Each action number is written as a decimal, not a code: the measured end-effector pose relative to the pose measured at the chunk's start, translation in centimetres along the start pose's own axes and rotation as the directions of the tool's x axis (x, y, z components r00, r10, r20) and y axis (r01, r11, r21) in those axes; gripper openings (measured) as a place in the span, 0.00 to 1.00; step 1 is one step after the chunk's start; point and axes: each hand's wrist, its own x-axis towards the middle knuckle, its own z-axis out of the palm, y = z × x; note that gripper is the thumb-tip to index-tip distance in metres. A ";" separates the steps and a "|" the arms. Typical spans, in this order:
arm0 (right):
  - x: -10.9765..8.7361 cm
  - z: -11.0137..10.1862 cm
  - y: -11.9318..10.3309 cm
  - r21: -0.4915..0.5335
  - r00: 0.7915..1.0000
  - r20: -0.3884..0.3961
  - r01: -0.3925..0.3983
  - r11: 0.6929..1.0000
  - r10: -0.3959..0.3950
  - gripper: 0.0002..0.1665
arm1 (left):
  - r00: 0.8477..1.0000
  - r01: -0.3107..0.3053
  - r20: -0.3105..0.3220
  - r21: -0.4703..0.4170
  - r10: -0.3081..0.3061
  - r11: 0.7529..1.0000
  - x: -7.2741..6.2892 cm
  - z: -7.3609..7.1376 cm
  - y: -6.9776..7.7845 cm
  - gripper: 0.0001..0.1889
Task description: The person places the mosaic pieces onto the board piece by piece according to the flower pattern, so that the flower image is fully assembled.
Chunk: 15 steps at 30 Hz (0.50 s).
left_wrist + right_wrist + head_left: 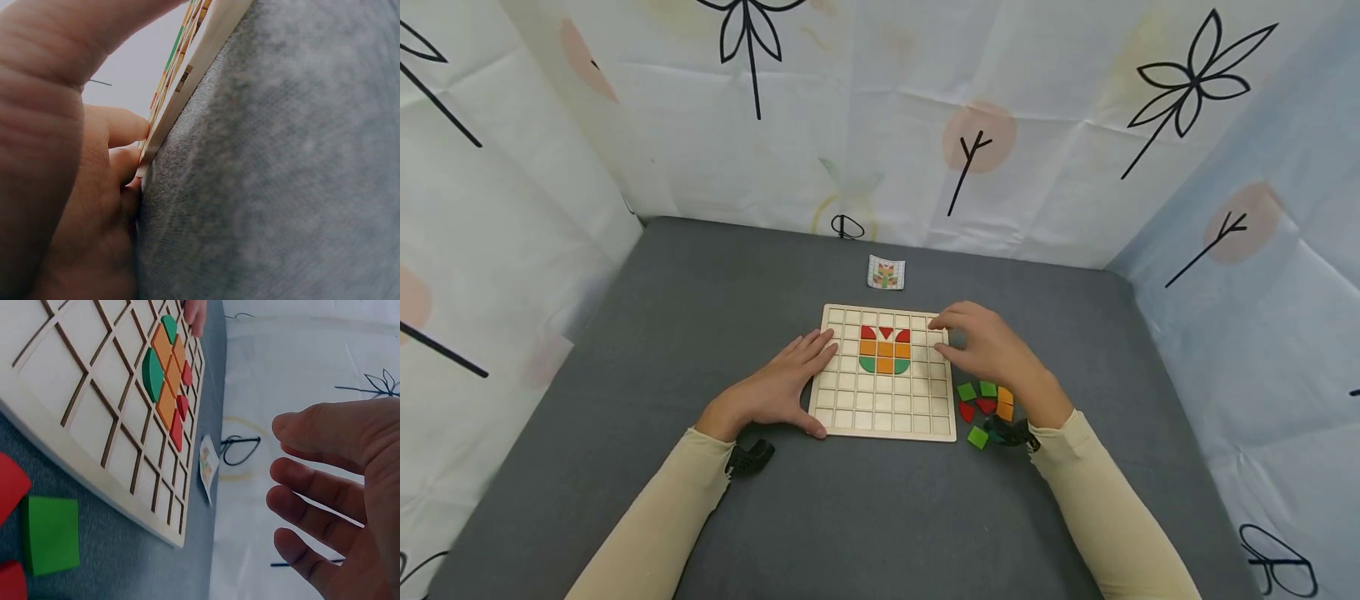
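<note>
A wooden grid board point(844, 400) lies on the table. Set into its upper middle is a pattern of red quarter-rounds with a red triangle point(886, 332), orange squares point(885, 350) and green quarter-rounds point(902, 365). My left hand point(778, 385) rests on the board's left edge, fingers spread; the left wrist view has fingertips point(128, 128) touching the edge. Over the upper right edge hovers my right hand point(985, 343). In the right wrist view its fingers point(312, 487) are loosely bent, thumb apart, and nothing shows between them.
Right of the board, below my right hand, lie loose green squares point(966, 392), red pieces point(966, 412) and orange squares point(1004, 411). A small picture card point(886, 273) lies beyond the board. Patterned fabric point(880, 158) hangs around the grey table point(880, 517).
</note>
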 end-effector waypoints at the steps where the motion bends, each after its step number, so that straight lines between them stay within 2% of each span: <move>1: -0.3 -0.1 0.1 0.003 1.000 -0.014 -0.003 1.000 0.003 0.16 | 1.000 0.002 0.001 -0.001 -0.002 1.000 0.0 0.0 0.0 0.74; 6: -1.6 -0.4 0.7 0.024 0.997 -0.070 -0.025 0.999 0.026 0.15 | 1.000 0.004 0.002 -0.003 -0.004 1.000 -0.1 -0.1 0.0 0.74; 15: -4.0 -0.9 2.0 0.065 0.988 -0.111 -0.099 0.993 0.106 0.17 | 1.000 -0.001 0.002 -0.010 0.001 1.000 0.0 -0.1 0.1 0.74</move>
